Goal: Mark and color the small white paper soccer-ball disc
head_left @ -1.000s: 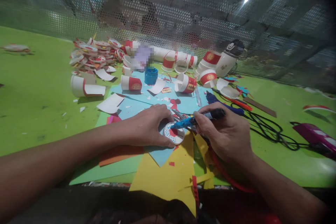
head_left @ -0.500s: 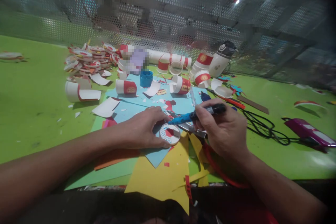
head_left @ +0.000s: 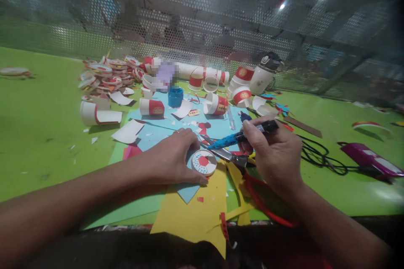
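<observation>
Between the thumb and fingers of my left hand [head_left: 172, 157] is a small round white disc [head_left: 212, 168], like a cut-off paper cup bottom. A red shape marks its centre, and blue dots fill its left part. My right hand [head_left: 274, 153] grips a marker [head_left: 232, 140] with a blue-smeared front and a black rear end. The marker's tip points left, just above the disc's upper edge; whether it touches cannot be told. Scissors [head_left: 232, 156] with red handles lie under the marker and partly behind my right hand. Yellow paper [head_left: 189, 214] and blue paper [head_left: 188, 194] spread beneath.
An open blue paint jar [head_left: 175, 97] stands behind, among cut red-and-white paper cups [head_left: 152, 107]. A pile of decorated discs [head_left: 110, 71] sits at back left. At right are a black cable [head_left: 325, 159], a purple device [head_left: 369, 157] and a white bottle [head_left: 262, 77].
My right hand and the marker have shifted slightly right, drawing the tip off the disc's left part. More of the red centre shows. My left hand keeps its hold on the disc.
</observation>
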Available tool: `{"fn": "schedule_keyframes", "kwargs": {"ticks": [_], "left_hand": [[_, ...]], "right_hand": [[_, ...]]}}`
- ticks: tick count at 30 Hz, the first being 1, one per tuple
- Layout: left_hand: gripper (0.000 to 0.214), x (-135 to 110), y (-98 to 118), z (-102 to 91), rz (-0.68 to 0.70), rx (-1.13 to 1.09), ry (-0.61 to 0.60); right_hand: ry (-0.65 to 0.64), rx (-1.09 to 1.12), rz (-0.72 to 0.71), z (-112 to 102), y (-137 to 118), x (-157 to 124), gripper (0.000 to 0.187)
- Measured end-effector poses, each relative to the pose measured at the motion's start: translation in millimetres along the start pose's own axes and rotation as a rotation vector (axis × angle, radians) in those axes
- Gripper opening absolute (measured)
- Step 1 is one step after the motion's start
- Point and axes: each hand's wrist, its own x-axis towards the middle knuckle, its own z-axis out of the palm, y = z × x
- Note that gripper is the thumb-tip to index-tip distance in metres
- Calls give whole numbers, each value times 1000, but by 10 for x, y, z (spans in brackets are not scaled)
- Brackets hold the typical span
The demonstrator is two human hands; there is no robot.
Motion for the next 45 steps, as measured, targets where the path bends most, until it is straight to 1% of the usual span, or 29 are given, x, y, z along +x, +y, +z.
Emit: {"fn": "schedule_keyframes", "kwargs": {"ticks": [2, 3, 8, 10, 13, 18, 21, 25, 28, 31, 33, 36, 40, 42, 45], "left_hand": [[61, -10, -4, -10, -36, -64, -14], [61, -13, -8, -17, -33, -91, -20], [55, -11, -37, -42, 126, -122, -20], [52, -7, -45, -46, 142, -119, -33], [49, 0, -54, -43, 125, -117, -49], [56, 6, -66, -31, 102, -127, -13], [54, 5, -65, -42, 108, -126, -8], [54, -1, -58, -59, 97, -117, -16], [52, -11, -39, -54, 72, -113, -20], [48, -27, -7, -33, 14, -101, -4], [45, -36, 13, -16, -9, -91, 21], [43, -42, 25, 3, -17, -82, 42], [43, -45, 13, 2, -13, -83, 32], [45, -46, 6, -6, -4, -82, 28], [47, -42, -6, -12, 4, -69, 18]], "right_hand": [[16, 30, 20, -5, 7, 10, 20], [19, 51, 31, -6, 13, 17, 21], [31, 149, 79, -16, 49, 44, 22], [43, 163, 89, -25, 63, 51, 22], [45, 187, 96, -37, 63, 59, 22], [36, 135, 78, -37, 23, 59, 25], [-10, 163, 129, -25, 52, 57, 27], [-33, 277, 232, -28, 116, 86, 27], [-43, 306, 265, -56, 76, 177, 28], [-79, 323, 238, -41, -39, 365, 29], [-122, 263, 237, 38, -99, 528, 30], [-157, 265, 272, 273, -93, 783, 32], [-202, 200, 301, 717, 35, 1111, 22], [-238, 118, 301, 949, 96, 1269, 19], [-326, -34, 303, 1265, 153, 1460, 20]]}}
